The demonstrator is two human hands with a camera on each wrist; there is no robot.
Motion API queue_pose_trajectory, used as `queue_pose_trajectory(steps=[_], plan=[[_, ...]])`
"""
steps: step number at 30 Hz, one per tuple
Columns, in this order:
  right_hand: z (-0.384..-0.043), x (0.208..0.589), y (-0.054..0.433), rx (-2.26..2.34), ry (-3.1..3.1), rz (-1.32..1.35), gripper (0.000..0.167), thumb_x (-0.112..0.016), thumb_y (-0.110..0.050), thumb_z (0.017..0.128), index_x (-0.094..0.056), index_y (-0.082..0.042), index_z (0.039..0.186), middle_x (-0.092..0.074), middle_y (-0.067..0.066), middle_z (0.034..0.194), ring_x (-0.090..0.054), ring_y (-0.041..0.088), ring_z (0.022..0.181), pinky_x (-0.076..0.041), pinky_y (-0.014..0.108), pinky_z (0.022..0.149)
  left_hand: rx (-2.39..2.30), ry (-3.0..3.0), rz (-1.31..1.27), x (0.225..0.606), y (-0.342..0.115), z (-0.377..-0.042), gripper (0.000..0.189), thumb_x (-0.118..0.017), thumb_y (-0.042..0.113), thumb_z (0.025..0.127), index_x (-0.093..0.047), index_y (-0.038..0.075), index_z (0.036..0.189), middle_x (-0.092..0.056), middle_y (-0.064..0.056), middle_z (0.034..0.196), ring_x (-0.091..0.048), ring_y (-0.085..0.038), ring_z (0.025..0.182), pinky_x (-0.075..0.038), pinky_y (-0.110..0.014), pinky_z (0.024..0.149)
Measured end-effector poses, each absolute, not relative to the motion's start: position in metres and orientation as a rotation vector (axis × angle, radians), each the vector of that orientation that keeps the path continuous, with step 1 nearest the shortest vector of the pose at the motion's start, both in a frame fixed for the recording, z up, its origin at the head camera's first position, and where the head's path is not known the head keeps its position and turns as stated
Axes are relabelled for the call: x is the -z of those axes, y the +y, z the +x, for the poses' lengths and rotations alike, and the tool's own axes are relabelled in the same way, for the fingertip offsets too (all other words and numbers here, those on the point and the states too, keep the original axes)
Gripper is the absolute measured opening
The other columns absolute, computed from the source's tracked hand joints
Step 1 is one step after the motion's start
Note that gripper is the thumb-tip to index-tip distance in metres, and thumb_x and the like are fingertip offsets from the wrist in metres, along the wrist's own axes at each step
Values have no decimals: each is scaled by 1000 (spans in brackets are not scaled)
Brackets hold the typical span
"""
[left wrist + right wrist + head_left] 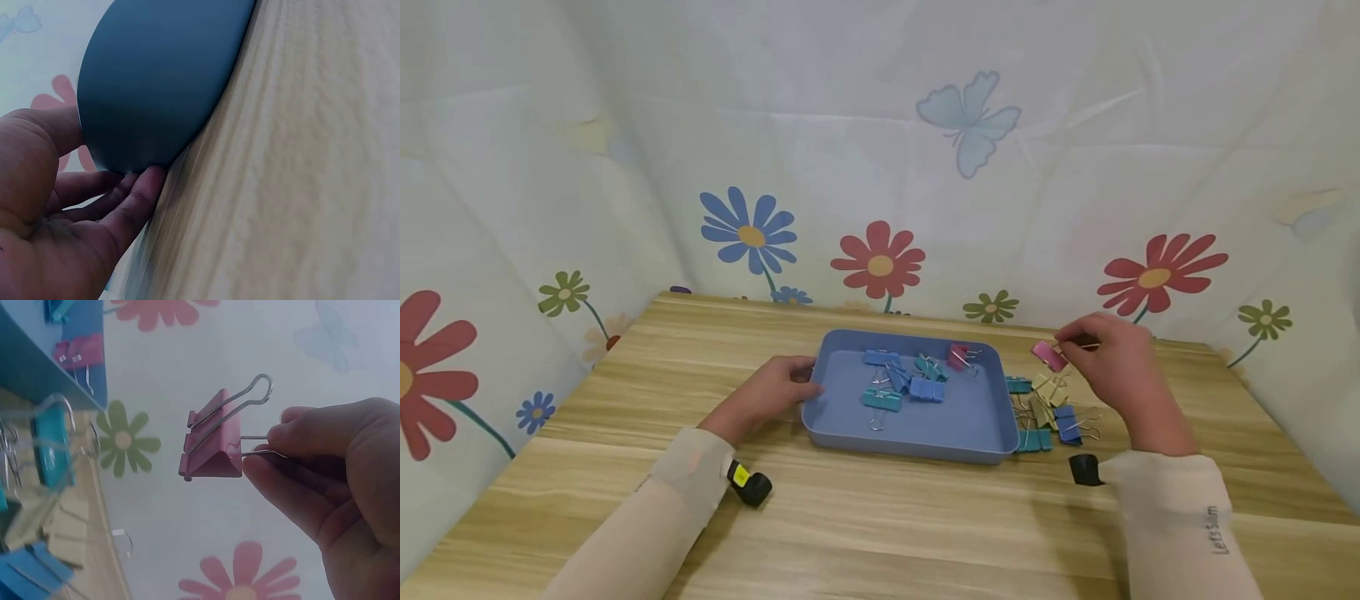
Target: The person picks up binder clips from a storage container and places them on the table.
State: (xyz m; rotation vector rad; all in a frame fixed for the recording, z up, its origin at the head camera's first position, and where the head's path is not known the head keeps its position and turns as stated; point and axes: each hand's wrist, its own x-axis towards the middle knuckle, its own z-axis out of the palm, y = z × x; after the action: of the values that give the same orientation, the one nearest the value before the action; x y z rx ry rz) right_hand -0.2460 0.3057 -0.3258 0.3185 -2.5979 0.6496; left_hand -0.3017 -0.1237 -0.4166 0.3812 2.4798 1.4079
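My right hand (1116,362) pinches a pink binder clip (1048,356) by one wire handle, raised above the table to the right of the tray. In the right wrist view the clip (215,440) hangs sideways between thumb and fingertips, its other handle free. My left hand (771,390) grips the left end of a blue tray (917,450), thumb at the rim and fingertips against the outer wall (150,81). Inside the tray lie several blue and teal binder clips (882,399) and one pink binder clip (958,357).
A loose pile of binder clips lies against the tray's right side, including yellow (1042,408), blue (1067,425) and teal (1034,441) ones. Behind the wooden table (880,525) hangs a white curtain (820,125) printed with flowers and a butterfly.
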Motion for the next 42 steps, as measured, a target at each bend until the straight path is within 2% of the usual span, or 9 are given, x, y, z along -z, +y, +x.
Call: queue_pose_trajectory(steps=[8,12,15,17,30,37,42], plan=[[-246,329,331,-668,-2654,172,16,-64,-9,91,-70,1,101,-69,22,99,-64,42,92,-54,57,75,-1387,2505,381,413,-122,-300,60,-63,16,92,-41,-2,144,-55,-19,139,-55,-31,126,-49,-43,101],[-247,333,340,-648,-2699,108,15,-64,-10,90,-70,1,99,-69,21,95,-63,36,84,-54,46,67,-1366,2521,375,414,-122,-300,60,-63,17,92,-41,-2,145,-54,-19,139,-55,-31,126,-49,-43,102],[-248,336,345,-636,-2736,78,14,-64,-9,90,-70,0,98,-69,20,92,-61,32,80,-50,36,62,-1360,2525,371,416,-123,-302,61,-63,18,92,-41,-1,145,-54,-19,139,-55,-31,126,-48,-42,102],[-249,338,348,-630,-2765,54,14,-64,-10,89,-69,0,98,-69,20,91,-60,31,80,-49,34,61,-1357,2528,373,416,-123,-302,61,-63,18,92,-41,-1,145,-54,-19,139,-55,-31,126,-49,-42,102],[-257,359,362,-575,-2868,2,8,-64,-3,88,-69,1,91,-65,20,88,-53,30,77,-48,33,58,-1369,2505,355,418,-123,-304,60,-64,19,92,-42,-1,145,-55,-18,139,-55,-30,126,-48,-42,102],[-262,371,368,-571,-2898,-22,8,-61,0,87,-68,0,88,-65,18,87,-52,30,77,-46,33,61,-1381,2493,374,419,-124,-305,61,-64,19,91,-41,-1,144,-54,-19,139,-54,-31,127,-48,-43,102],[-264,376,370,-576,-2935,-24,6,-63,1,85,-69,-1,87,-65,17,86,-52,30,78,-46,34,63,-1374,2501,372,419,-124,-305,60,-64,18,91,-42,-1,144,-54,-18,139,-54,-31,127,-47,-43,103]])
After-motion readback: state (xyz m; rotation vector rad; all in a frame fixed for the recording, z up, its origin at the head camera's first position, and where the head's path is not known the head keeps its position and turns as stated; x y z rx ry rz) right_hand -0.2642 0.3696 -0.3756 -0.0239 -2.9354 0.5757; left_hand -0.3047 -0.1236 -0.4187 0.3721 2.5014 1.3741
